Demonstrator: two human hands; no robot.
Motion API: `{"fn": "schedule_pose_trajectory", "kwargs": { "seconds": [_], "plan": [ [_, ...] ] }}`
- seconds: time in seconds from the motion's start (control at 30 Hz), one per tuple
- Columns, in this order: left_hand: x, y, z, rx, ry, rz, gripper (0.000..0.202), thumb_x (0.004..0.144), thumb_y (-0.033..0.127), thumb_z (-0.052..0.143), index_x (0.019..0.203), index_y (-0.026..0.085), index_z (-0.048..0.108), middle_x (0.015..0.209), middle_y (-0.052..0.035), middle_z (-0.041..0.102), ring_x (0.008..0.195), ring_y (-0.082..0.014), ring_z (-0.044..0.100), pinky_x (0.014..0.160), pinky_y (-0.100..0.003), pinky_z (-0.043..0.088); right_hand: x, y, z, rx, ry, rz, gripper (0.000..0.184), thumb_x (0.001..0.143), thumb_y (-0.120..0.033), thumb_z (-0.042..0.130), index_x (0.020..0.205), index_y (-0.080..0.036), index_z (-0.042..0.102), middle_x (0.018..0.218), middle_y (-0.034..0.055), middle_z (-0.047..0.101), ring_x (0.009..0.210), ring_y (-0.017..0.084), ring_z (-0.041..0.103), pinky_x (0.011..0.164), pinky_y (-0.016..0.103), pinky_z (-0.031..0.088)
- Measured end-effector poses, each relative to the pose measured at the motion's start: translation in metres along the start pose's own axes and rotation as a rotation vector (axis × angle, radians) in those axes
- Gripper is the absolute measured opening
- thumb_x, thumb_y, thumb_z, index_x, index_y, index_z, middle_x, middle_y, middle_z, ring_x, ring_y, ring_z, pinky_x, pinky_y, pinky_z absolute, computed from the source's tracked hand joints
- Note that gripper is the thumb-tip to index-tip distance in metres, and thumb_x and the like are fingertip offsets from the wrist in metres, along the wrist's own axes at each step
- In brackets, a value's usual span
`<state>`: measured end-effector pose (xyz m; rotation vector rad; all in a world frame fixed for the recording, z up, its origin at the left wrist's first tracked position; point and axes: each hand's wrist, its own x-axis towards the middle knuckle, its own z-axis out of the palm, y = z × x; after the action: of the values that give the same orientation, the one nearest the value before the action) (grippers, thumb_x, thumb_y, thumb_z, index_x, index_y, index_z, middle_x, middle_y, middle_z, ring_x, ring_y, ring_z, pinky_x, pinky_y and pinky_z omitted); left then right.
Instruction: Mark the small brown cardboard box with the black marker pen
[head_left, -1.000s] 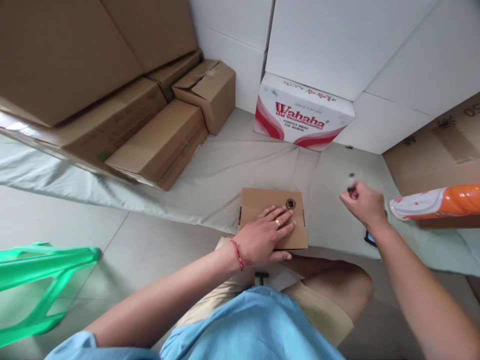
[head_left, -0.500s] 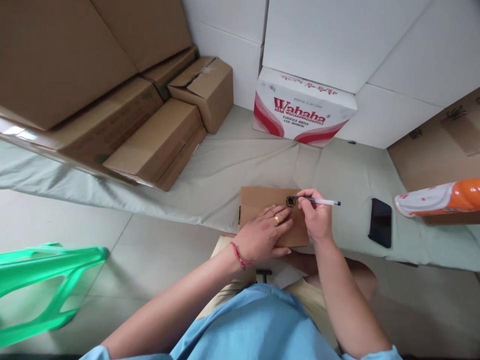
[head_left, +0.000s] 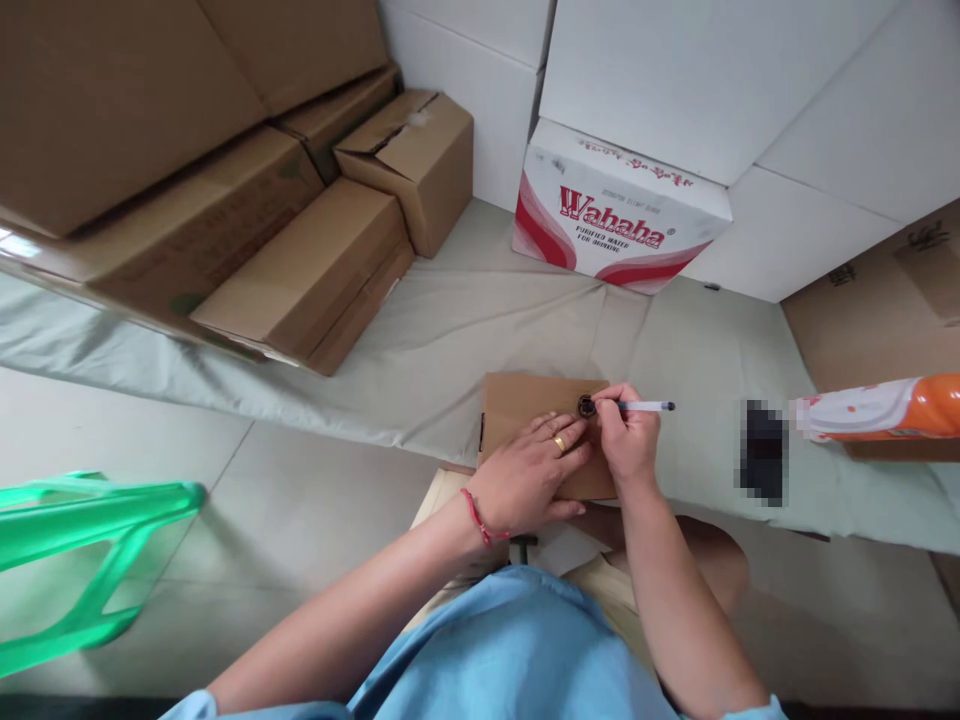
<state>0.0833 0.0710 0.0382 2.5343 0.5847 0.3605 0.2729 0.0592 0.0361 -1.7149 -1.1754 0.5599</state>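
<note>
1 carton (head_left: 619,215) reads "Wahaha" | left hand (head_left: 529,475) flat on cardboard (head_left: 517,405) | right hand (head_left: 626,440) grip closed around pen (head_left: 646,406)

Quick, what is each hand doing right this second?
Left hand: open, lying flat on the small cardboard box.
Right hand: closed on a pen, its tip at the dark round mark.

cardboard piece (head_left: 525,420): brown | pen (head_left: 645,406): white | stool (head_left: 82,560): green | carton (head_left: 622,215): white, red waves
</note>
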Motion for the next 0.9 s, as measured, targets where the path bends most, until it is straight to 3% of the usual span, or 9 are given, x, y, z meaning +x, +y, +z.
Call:
{"fn": "schedule_pose_trajectory", "kwargs": {
  "seconds": [0.23,0.5,0.73,0.9],
  "plan": [
    [0.0010,0.0011,-0.0022,0.011,-0.011,0.001,0.079,0.091,0.054,0.082,0.154,0.013,0.057,0.166,-0.0212,0.052,0.158,-0.0376,0.045,0.135,-0.052,0.030,0.0014,-0.0012,0.0001,-0.062,0.007,-0.010,0.016,0.088,-0.034,0.060,0.078,-0.024,0.067,0.067,-0.0036,0.066,0.064,0.015,0.059,0.067,0.029,0.045],
    [0.0004,0.0010,-0.0021,0.039,-0.027,-0.004,0.080,0.092,0.056,0.081,0.154,0.012,0.056,0.166,-0.0214,0.053,0.159,-0.0366,0.044,0.136,-0.049,0.028,0.0037,-0.0033,0.0036,0.011,0.198,0.049,0.020,0.087,-0.040,0.060,0.082,-0.023,0.068,0.063,-0.0040,0.062,0.060,0.016,0.057,0.064,0.029,0.045],
    [0.0015,0.0011,-0.0031,0.016,-0.031,-0.001,0.082,0.092,0.055,0.082,0.155,0.012,0.055,0.168,-0.0216,0.050,0.160,-0.0366,0.043,0.136,-0.050,0.028,0.0007,-0.0062,0.0033,-0.051,0.066,-0.028,0.018,0.088,-0.037,0.059,0.079,-0.023,0.067,0.065,-0.0034,0.065,0.060,0.015,0.059,0.064,0.028,0.046],
    [0.0020,0.0008,-0.0024,0.010,-0.043,-0.007,0.082,0.092,0.054,0.082,0.155,0.009,0.055,0.167,-0.0235,0.050,0.160,-0.0376,0.042,0.136,-0.051,0.029,0.0019,-0.0040,0.0034,-0.071,0.185,-0.011,0.019,0.087,-0.038,0.058,0.081,-0.023,0.067,0.065,-0.0032,0.064,0.061,0.015,0.059,0.064,0.029,0.045]
  ]
}}
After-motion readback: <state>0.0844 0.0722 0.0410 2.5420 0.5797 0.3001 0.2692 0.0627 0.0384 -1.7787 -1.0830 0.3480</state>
